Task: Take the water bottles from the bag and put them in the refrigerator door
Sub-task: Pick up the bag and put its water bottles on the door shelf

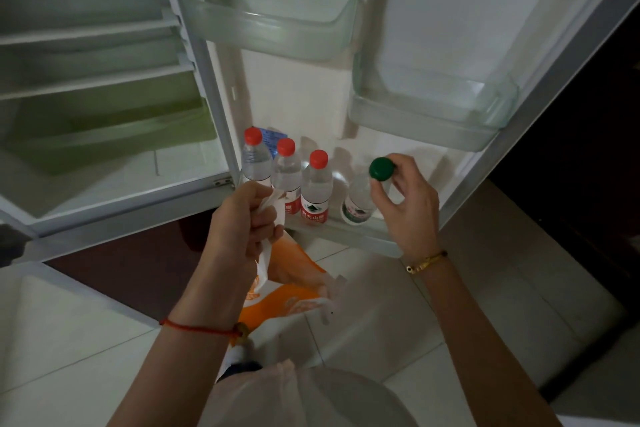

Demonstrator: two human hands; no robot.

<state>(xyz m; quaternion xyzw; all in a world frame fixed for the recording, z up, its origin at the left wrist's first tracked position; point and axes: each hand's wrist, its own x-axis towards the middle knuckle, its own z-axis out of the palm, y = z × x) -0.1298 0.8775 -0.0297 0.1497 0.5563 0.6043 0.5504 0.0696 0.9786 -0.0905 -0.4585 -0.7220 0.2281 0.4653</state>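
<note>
The open refrigerator door has a bottom shelf (363, 236) holding three red-capped water bottles (314, 184) in a row. Beside them, to the right, stands a green-capped water bottle (360, 199), tilted a little. My right hand (410, 208) grips it by the neck just under the green cap. My left hand (242, 222) holds the white handle of the orange and white bag (287, 291), which hangs below the door over the floor. What the bag contains is hidden.
Two clear door bins (277, 28) (426, 114) sit higher on the door. The fridge interior at the left has white shelves and a green drawer (110, 135). White tiled floor (450, 340) lies below; a dark area borders the door's right side.
</note>
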